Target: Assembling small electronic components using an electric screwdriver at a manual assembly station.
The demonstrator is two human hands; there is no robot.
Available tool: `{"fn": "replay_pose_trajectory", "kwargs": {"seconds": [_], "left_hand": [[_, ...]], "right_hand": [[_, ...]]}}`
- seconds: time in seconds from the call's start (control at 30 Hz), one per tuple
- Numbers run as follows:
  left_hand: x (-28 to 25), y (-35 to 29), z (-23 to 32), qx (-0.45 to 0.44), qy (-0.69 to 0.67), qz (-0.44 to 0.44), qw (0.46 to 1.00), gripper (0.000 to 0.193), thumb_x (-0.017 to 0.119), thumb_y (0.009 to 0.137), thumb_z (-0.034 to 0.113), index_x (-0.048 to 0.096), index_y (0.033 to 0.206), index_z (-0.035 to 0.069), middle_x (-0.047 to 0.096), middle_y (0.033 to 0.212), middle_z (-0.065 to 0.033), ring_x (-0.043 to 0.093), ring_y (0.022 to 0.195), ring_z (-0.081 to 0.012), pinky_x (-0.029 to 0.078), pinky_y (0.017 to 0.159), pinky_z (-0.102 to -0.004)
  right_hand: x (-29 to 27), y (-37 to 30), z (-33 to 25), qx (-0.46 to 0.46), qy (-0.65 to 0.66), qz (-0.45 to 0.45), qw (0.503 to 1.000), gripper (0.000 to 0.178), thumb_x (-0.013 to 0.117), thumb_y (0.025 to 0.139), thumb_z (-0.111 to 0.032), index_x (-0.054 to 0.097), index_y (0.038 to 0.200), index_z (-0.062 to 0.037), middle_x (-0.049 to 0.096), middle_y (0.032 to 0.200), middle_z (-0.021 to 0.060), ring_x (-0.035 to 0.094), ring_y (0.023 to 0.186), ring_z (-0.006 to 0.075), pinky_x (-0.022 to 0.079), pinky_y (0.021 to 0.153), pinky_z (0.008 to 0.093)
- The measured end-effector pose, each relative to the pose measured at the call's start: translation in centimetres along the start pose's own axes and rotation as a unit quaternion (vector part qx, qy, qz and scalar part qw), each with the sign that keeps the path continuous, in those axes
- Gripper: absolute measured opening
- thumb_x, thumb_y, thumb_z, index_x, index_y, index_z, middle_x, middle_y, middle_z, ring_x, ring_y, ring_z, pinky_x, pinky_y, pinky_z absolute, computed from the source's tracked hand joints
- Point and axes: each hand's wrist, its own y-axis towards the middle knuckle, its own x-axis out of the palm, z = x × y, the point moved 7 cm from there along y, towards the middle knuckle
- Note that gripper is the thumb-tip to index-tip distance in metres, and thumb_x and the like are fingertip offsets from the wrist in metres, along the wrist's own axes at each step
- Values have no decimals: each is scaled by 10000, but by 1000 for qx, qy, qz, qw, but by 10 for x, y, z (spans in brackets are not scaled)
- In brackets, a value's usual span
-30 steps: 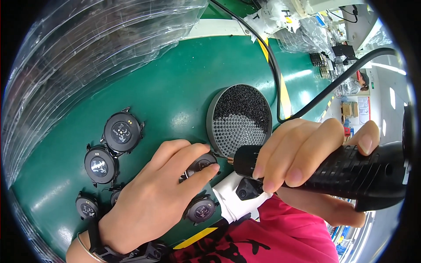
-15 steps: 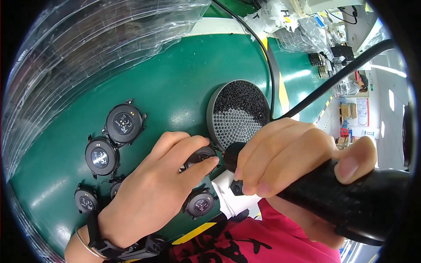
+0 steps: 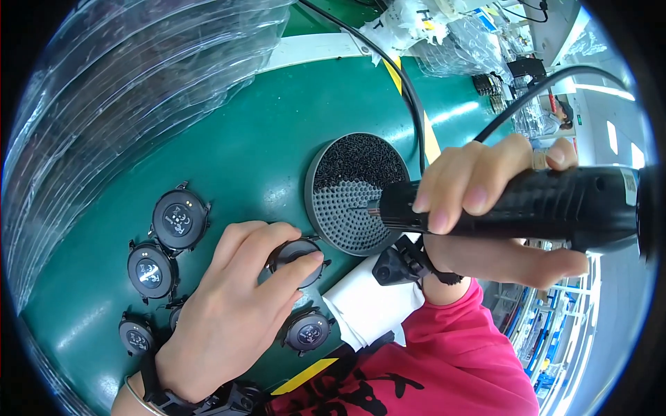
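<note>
My left hand grips a round black watch case between thumb and fingers on the green table; the thumb covers part of its back. My right hand is wrapped round a black electric screwdriver, held level. Its metal bit points left over the perforated part of a round grey screw tray; I cannot tell whether a screw is on it. Small black screws fill the tray's far half. More watch cases lie back up: two at left, one lower left, another below the held one.
Stacked clear plastic trays rise at the far left. A folded white sheet lies near my body, by the screw tray. A black cable crosses the far side beside yellow tape. Another person sits far off right.
The screwdriver in my right hand has moved away from the watch case, up and over the screw tray, and now lies more level. My left hand stays on the same watch case.
</note>
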Motion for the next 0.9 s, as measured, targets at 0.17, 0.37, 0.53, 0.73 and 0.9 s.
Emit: {"fn": "replay_pose_trajectory", "kwargs": {"seconds": [0.17, 0.37, 0.53, 0.73, 0.9], "left_hand": [[1, 5, 2, -1, 5, 2, 1000, 505, 731, 633, -71, 662, 1106, 93, 554, 1237, -114, 528, 1050, -332, 498, 836, -402], [1, 7, 5, 17, 18, -2, 1000, 492, 698, 643, -85, 643, 1108, 68, 555, 1226, -126, 531, 1047, -342, 502, 835, -409], [2, 5, 4, 39, 25, 3, 999, 433, 662, 685, -81, 615, 1102, 25, 543, 1207, -144, 535, 1048, -356, 507, 845, -418], [-1, 1, -2, 0, 17, 30, 999, 489, 725, 629, -91, 655, 1088, 65, 573, 1221, -110, 533, 1042, -324, 499, 812, -382], [-4, -1, -5, -5, 9, 27, 1000, 487, 741, 626, -85, 656, 1081, 65, 570, 1223, -107, 532, 1047, -318, 497, 789, -373]], "right_hand": [[-3, -2, 6, 8, -26, -58, 998, 857, 506, 822, -766, 316, 1304, -83, 541, 784, 95, 564, 496, 193, 511, 466, 327], [-5, -4, 6, 22, -36, -74, 996, 848, 524, 816, -761, 323, 1302, -96, 537, 789, 96, 563, 500, 202, 506, 480, 337], [-4, -5, 3, 22, -29, -66, 997, 832, 539, 820, -746, 334, 1298, -96, 534, 786, 95, 561, 504, 201, 502, 483, 339], [3, -4, 1, 23, -19, -59, 998, 812, 557, 826, -727, 348, 1293, -97, 530, 784, 93, 559, 507, 201, 497, 485, 341], [7, -3, -5, 7, -36, -13, 999, 770, 588, 850, -666, 366, 1277, -65, 531, 778, 89, 555, 496, 182, 499, 445, 316]]}}
